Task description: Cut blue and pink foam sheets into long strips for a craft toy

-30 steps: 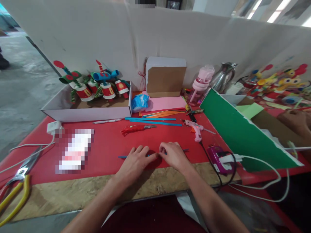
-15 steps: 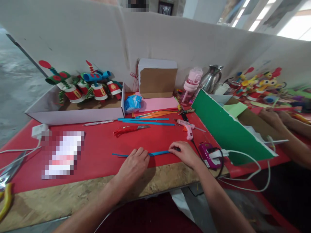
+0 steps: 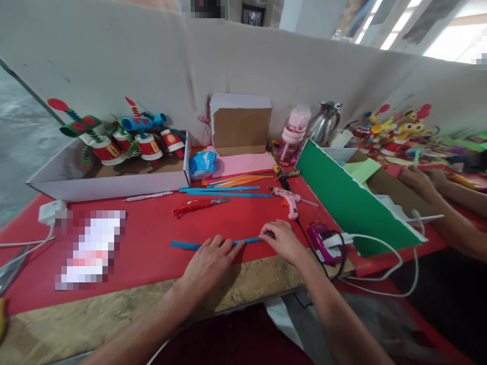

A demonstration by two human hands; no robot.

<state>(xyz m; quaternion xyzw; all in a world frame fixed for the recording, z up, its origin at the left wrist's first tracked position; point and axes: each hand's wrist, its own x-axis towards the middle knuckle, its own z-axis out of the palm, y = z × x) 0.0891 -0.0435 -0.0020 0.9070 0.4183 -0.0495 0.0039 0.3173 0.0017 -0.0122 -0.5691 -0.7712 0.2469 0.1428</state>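
A narrow blue paper strip (image 3: 185, 245) lies crosswise on the red table cover in front of me. My left hand (image 3: 211, 261) is over its middle, fingers close together and pressing on it; the left end sticks out past the hand. My right hand (image 3: 280, 241) pinches the strip near its right end with thumb and fingers, partly hiding that end. Behind the hands are more blue strips (image 3: 228, 193), a red-handled blade tool (image 3: 198, 206) and a pink glue gun (image 3: 289, 200).
A white box (image 3: 114, 186) with paper-cup figures stands back left, and a green-sided box (image 3: 353, 197) at right. Near my right arm sits a purple power socket (image 3: 323, 243) with cables. Scissors (image 3: 13, 268) lie at far left. A co-worker's hands (image 3: 418, 180) are at far right.
The left end of the strip now shows its broader face instead of a thin edge. My left fingers have stretched slightly rightward along it. The view has shifted a little to the right.
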